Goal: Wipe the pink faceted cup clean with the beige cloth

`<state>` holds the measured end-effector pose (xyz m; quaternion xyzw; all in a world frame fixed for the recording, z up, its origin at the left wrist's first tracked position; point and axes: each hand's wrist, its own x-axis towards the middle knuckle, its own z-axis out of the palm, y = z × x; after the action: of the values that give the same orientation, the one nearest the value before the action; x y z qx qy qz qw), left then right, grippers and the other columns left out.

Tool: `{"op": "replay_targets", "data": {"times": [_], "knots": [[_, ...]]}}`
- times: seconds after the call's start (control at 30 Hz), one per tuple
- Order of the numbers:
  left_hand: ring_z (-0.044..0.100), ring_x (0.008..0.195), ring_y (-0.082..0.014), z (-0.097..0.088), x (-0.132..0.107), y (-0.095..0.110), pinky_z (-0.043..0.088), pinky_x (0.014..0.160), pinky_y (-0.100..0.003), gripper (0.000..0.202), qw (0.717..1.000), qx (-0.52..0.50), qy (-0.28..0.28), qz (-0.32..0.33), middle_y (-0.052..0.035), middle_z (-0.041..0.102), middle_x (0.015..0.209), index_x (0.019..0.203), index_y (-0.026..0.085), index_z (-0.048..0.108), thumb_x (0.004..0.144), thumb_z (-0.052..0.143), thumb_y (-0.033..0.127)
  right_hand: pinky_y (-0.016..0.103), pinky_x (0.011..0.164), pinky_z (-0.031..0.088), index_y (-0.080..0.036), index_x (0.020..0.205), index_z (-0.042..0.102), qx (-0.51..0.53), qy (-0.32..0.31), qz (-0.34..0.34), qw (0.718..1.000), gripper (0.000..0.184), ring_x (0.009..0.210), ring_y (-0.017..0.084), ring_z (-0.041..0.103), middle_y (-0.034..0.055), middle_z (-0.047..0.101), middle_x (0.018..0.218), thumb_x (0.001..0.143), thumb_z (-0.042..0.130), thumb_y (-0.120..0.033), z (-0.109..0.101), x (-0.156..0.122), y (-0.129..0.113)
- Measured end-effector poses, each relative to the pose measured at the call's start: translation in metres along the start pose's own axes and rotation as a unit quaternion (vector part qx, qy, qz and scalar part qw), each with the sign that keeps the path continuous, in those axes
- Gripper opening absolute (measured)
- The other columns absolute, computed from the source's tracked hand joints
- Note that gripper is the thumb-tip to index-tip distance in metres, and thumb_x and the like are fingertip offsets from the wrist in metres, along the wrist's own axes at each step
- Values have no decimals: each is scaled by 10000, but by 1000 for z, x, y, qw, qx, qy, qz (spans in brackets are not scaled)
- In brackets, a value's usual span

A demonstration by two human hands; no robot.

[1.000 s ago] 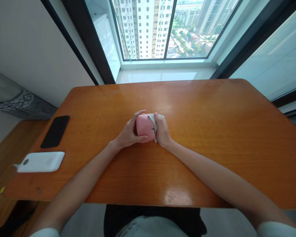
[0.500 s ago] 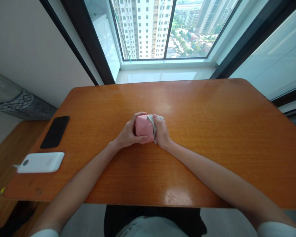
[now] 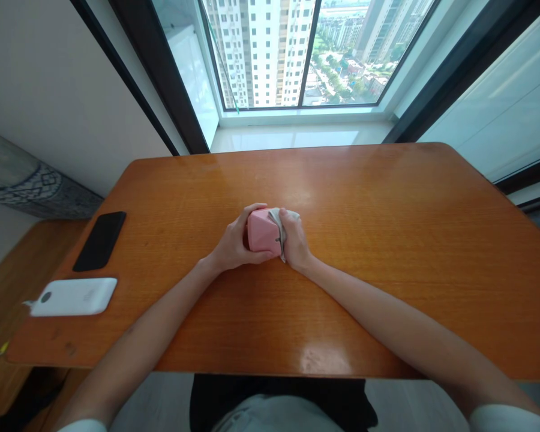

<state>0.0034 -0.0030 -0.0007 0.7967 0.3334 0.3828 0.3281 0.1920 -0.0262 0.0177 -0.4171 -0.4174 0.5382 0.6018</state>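
A small pink box-like object [image 3: 263, 230] with bevelled faces is held over the middle of the table; its exact kind is unclear. My left hand [image 3: 239, 243] grips it from the left, thumb along the near side and fingers over the far side. A light grey cloth [image 3: 276, 217] lies against the object's right side. Closed on that cloth, my right hand [image 3: 296, 241] presses it to the pink surface, thumb on top. A small dark mark shows on the pink face beside the cloth. The right hand's other fingers are mostly hidden.
The brown wooden table [image 3: 387, 240] stretches to both sides. At its left lie a black phone [image 3: 99, 241] and a white device [image 3: 74, 297] with a cable at its end. Beyond the far edge is a window [image 3: 297, 60]; a wooden bench [image 3: 9, 288] stands at the left.
The pink object has turned slightly, bringing a dark mark into view near the cloth. My left thumb has slid a little to the right along its near side.
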Motion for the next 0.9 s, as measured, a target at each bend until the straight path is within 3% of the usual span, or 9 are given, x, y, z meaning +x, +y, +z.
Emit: {"op": "replay_targets", "data": {"times": [0.1, 0.2, 0.27, 0.4, 0.57, 0.63, 0.7, 0.8, 0.9], "knots": [[756, 1267, -364, 0, -1, -9, 651, 1065, -521, 1172, 999, -35, -15, -5, -168, 664, 1549, 1743, 312, 391, 821, 903, 824, 280, 545, 423, -241, 698, 625, 16, 11, 26, 999, 613, 592, 139, 461, -22, 543, 644, 912, 731, -806, 0, 3, 1], [553, 1598, -465, -2, -2, -14, 521, 1288, -655, 1370, 996, 26, -5, 82, -204, 448, 1787, 1792, 374, 316, 692, 1024, 781, 280, 566, 444, -238, 713, 634, 33, 14, 41, 999, 611, 612, 140, 477, -18, 568, 663, 915, 720, -808, -1, 8, 5], [477, 1669, -469, -3, -2, -13, 477, 1332, -677, 1356, 989, 78, -2, 128, -205, 414, 1815, 1786, 390, 328, 690, 1067, 694, 280, 564, 427, -239, 697, 612, 38, 14, 43, 998, 619, 613, 137, 460, -21, 549, 661, 914, 721, -808, -2, 10, 6], [627, 1532, -426, -4, 0, -3, 556, 1270, -603, 1251, 987, 96, 20, 128, -189, 584, 1664, 1718, 336, 424, 692, 1081, 622, 293, 575, 403, -246, 680, 574, 19, 11, 18, 1000, 629, 620, 142, 434, -19, 517, 661, 930, 712, -807, -2, 7, 4], [786, 1157, -319, 0, -1, 3, 660, 1009, -453, 1165, 1000, 27, 4, 6, -138, 713, 1463, 1681, 286, 452, 730, 1026, 636, 303, 598, 389, -242, 711, 596, -17, -6, -18, 1000, 626, 636, 145, 416, -21, 513, 680, 970, 674, -807, -3, 1, 4], [786, 1148, -314, 2, -2, 1, 662, 993, -451, 1144, 1000, 5, -6, -12, -142, 708, 1470, 1715, 295, 413, 793, 982, 663, 302, 590, 371, -244, 699, 577, -15, 1, -11, 1000, 631, 627, 141, 393, -29, 492, 665, 976, 671, -803, -4, 2, 6], [755, 1295, -365, 3, -3, -3, 651, 1083, -515, 1228, 1000, 12, 1, 6, -173, 648, 1577, 1772, 323, 326, 802, 972, 710, 299, 591, 368, -246, 692, 564, -7, 8, -4, 1000, 628, 630, 141, 393, -30, 489, 663, 982, 671, -793, -5, 5, 7], [563, 1601, -463, -1, -4, -9, 564, 1260, -641, 1411, 993, 77, -3, 88, -219, 452, 1783, 1814, 366, 225, 716, 1015, 770, 298, 600, 381, -245, 701, 573, 8, 9, 3, 1000, 629, 643, 142, 409, -28, 510, 683, 980, 660, -802, -5, 8, 8], [461, 1697, -465, -8, -4, -12, 510, 1334, -655, 1324, 974, 174, -23, 145, -208, 350, 1856, 1800, 390, 252, 768, 1019, 702, 300, 583, 361, -251, 689, 546, 14, 2, 18, 1000, 646, 612, 133, 376, -39, 487, 656, 967, 650, -824, -4, 9, 6]]}}
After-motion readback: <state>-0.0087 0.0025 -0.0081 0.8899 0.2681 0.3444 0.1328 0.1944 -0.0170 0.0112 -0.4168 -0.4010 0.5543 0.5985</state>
